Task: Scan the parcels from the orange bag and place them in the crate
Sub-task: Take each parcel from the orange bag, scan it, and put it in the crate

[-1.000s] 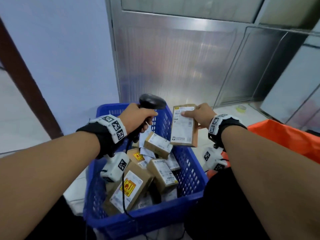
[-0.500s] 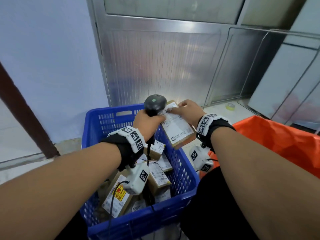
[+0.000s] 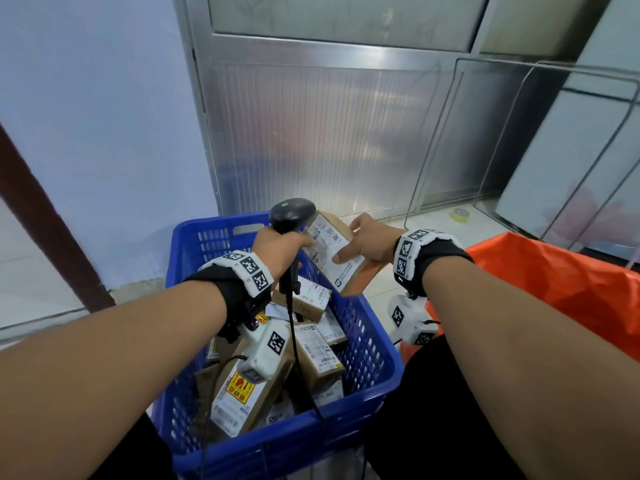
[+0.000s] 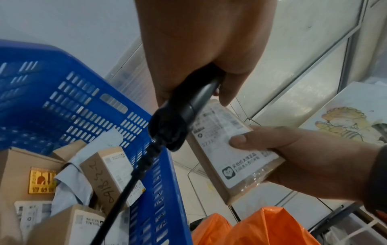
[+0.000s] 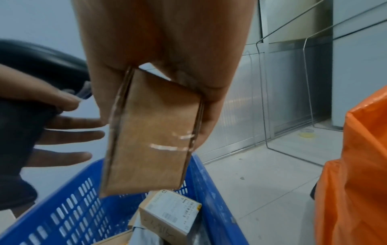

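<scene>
Parcel (image 3: 331,251) sits in your right hand (image 3: 372,242), thumb on the label, above the blue crate's (image 3: 375,362) far right rim. Left hand (image 3: 277,249) grips the scanner (image 3: 292,216). Looks light, stiff cardboard; taped edges may slip, so hold its long sides.

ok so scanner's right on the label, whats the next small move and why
Probably lower the parcel into the blue crate, once the scan registers. The right hand holds it label-up above the crate's far right rim, the left hand aims the scanner at its label, and other labelled parcels already lie inside.
</scene>
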